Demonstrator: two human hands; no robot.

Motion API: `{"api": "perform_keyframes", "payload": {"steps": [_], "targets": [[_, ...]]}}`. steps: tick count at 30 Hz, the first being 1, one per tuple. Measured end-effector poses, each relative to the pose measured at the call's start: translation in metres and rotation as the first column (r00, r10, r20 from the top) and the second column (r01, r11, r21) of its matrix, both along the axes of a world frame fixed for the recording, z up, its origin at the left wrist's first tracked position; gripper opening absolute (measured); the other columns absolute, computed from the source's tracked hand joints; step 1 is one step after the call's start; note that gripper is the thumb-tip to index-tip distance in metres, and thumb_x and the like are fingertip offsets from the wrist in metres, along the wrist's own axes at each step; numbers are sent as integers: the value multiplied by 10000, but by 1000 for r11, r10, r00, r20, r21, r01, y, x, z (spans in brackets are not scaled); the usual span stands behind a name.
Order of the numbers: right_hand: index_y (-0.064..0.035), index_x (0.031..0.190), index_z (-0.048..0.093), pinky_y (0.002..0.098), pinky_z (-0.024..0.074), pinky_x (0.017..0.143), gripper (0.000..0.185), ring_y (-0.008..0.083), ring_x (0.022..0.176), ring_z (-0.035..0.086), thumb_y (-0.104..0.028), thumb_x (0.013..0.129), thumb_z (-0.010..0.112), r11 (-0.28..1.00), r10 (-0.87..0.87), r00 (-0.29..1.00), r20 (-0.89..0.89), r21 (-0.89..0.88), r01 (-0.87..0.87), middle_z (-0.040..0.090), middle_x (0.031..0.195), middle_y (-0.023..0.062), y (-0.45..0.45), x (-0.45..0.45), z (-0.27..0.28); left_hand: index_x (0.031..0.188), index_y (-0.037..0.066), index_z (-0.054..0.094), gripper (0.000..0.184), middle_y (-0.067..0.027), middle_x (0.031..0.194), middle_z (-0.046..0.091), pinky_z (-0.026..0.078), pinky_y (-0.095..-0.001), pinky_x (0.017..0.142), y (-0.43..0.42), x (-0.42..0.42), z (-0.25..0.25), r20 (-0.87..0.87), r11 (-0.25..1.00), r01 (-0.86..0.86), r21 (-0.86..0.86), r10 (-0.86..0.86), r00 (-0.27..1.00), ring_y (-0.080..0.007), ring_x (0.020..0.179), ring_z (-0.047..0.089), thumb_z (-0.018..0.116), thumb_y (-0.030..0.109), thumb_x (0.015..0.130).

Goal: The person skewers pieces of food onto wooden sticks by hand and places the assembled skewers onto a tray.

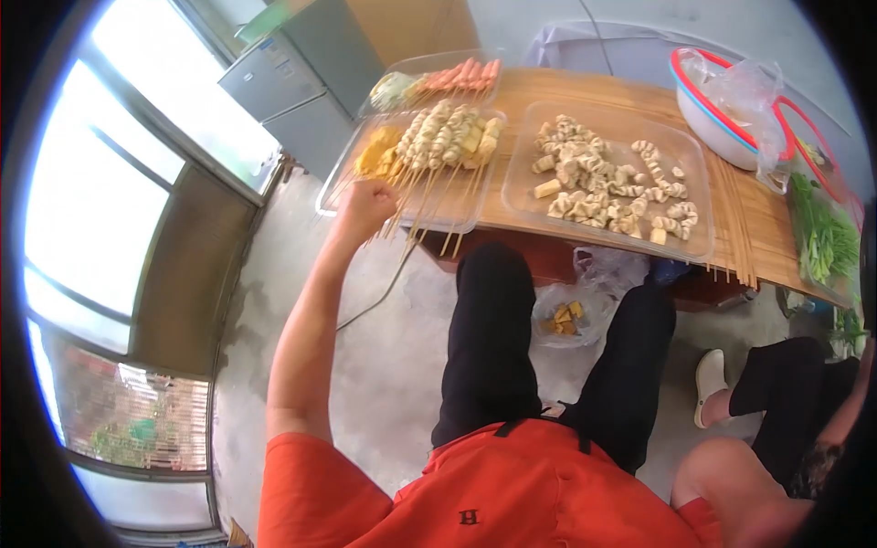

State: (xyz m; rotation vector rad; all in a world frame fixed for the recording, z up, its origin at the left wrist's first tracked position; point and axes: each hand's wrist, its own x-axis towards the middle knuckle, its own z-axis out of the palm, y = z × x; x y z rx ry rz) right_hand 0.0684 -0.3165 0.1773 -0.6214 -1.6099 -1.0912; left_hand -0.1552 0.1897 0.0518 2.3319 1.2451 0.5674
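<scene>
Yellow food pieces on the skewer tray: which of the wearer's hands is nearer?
Left. The left hand is just below the yellow pieces in the picture; the right hand is out of view, only the right arm showing at bottom right.

Before us stands the table point(776, 215). On its left we have a tray point(477, 215) of loaded skewers point(438, 137), with sausage skewers point(468, 75) in another tray point(449, 57) just behind. Right of these, a third tray point(525, 187) holds folded tofu pieces point(577, 169). Bare bamboo skewers point(734, 219) lie beside it, a basin point(717, 132) behind them, leafy greens point(822, 228) farther right. A plastic bag point(585, 324) sits below, on our floor point(393, 365).
</scene>
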Motion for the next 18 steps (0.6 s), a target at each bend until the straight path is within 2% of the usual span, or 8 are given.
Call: {"api": "perform_keyframes", "payload": {"steps": [2, 5, 7, 8, 9, 11, 13, 18], "targets": [[-121, 731, 646, 156, 380, 602, 233, 36, 546, 489, -169, 951, 583, 999, 33, 995, -92, 22, -31, 553, 651, -82, 8, -4, -3, 804, 49, 706, 159, -138, 638, 637, 497, -351, 592, -4, 2, 3, -75, 996, -88, -25, 86, 993, -214, 613, 635, 586, 133, 741], [-120, 716, 640, 160, 378, 562, 223, 32, 556, 474, -168, 932, 611, 916, 385, 885, -262, 228, -331, 548, 646, -90, 4, 9, -15, 891, 61, 706, 202, -160, 793, 682, 506, -442, 725, -1, -3, -9, -33, 966, -59, 253, 70, 997, -377, 784, 651, 608, 179, 760], [-110, 686, 608, 169, 364, 528, 226, 35, 544, 455, -157, 905, 635, 730, 678, 734, -22, 132, -671, 521, 634, -95, 19, 18, -10, 932, 61, 699, 226, -155, 840, 683, 506, -444, 735, -18, -4, 1, 15, 952, -59, 300, 57, 998, -373, 789, 652, 614, 192, 769], [-110, 686, 608, 169, 364, 528, 226, 35, 544, 455, -157, 905, 635, 722, 687, 727, -18, 131, -679, 521, 634, -95, 16, 14, -14, 973, 61, 692, 254, -150, 887, 684, 506, -447, 746, -27, -3, 6, 61, 938, -46, 343, 27, 998, -368, 794, 653, 620, 204, 777], [-110, 672, 591, 174, 356, 521, 225, 38, 526, 443, -135, 891, 638, 709, 685, 720, -110, 327, -625, 501, 621, -96, 9, 5, -21, 1002, 48, 692, 226, -108, 855, 670, 501, -334, 667, -38, 2, 11, 94, 918, -62, 393, 28, 995, -210, 692, 632, 638, 143, 804], [-109, 658, 573, 179, 348, 514, 229, 41, 509, 431, -114, 876, 641, 675, 696, 691, -197, 508, -535, 481, 607, -97, 9, -2, -23, 992, 57, 686, 193, -120, 899, 671, 515, -352, 667, -77, 19, 23, 215, 940, -76, 332, 2, 977, -257, 738, 648, 646, 125, 816], [-119, 621, 530, 191, 325, 499, 261, 50, 491, 407, -92, 860, 631, 696, 718, 634, -286, 265, -668, 438, 599, -93, 16, -2, -16, 980, 53, 680, 149, -111, 896, 663, 510, -321, 638, -117, 37, 29, 399, 959, -5, 284, -113, 910, -241, 726, 641, 658, 66, 833], [-123, 615, 521, 194, 321, 497, 268, 51, 490, 403, -93, 860, 627, 590, 802, 531, -274, 219, -777, 431, 597, -91, 31, -7, -8, 965, 50, 660, 152, -98, 814, 611, 513, -330, 589, -193, 82, -11, 436, 865, 314, 392, -475, 764, -236, 656, 622, 676, 38, 814]]}}
